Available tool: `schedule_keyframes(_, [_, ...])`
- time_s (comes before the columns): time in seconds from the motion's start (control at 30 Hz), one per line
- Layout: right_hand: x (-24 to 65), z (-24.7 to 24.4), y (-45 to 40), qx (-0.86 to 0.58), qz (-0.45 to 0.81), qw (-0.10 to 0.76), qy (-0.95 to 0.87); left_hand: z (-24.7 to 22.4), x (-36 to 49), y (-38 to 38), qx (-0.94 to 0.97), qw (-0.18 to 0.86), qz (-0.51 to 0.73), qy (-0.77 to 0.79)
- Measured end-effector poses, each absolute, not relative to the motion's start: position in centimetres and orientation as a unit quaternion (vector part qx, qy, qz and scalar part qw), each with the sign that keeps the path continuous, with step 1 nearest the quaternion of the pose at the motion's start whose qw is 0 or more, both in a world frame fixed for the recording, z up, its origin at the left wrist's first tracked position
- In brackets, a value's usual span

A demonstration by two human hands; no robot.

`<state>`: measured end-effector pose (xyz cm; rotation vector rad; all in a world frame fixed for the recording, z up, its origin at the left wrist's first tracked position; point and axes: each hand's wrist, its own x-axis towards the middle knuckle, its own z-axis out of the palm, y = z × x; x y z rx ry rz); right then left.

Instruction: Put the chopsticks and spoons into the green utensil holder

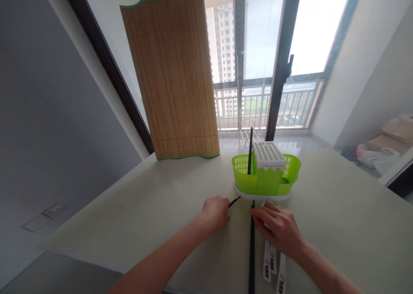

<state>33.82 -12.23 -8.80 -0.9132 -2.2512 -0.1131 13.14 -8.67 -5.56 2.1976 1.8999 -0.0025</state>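
My left hand (216,211) is closed around dark chopsticks (234,202), whose ends stick out toward the holder; how many it holds is unclear. To its right, my right hand (280,226) pinches the upper end of long black chopsticks (251,255) lying on the table. Several white spoons (267,261) with printed handles lie partly hidden beneath that hand. Just beyond both hands stands a green utensil holder (269,182) with a white slatted top and white base. Dark chopsticks (250,150) stand upright in its left basket.
The pale table (161,203) spreads out on both sides. At its far edge a bamboo mat (174,79) stands against the window. Behind the holder is a white wire rack (247,135). Boxes and bags (383,150) are piled at the far right.
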Motion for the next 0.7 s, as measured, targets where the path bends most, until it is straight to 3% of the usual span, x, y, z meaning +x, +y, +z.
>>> schedule_keyframes(0.13, [33.5,-9.2,-12.3,-0.36,-0.029,0.335,-0.87,-4.5,12.1,-8.5,0.766,0.071,0.019,0.639])
schedule_keyframes(0.23, [32.8,-9.8,-12.2,-0.388,0.023,0.324,-0.863,-2.8,11.4,-8.6,0.771,0.058,0.099,0.627])
schedule_keyframes(0.47, [28.1,-9.6,-11.7,-0.401,0.215,0.271,-0.848,0.9,12.3,-10.8,0.743,0.16,0.322,0.565])
schedule_keyframes(0.7, [26.1,-7.6,-10.9,-0.338,0.182,0.369,-0.846,0.0,12.7,-12.9,0.711,0.185,0.421,0.533])
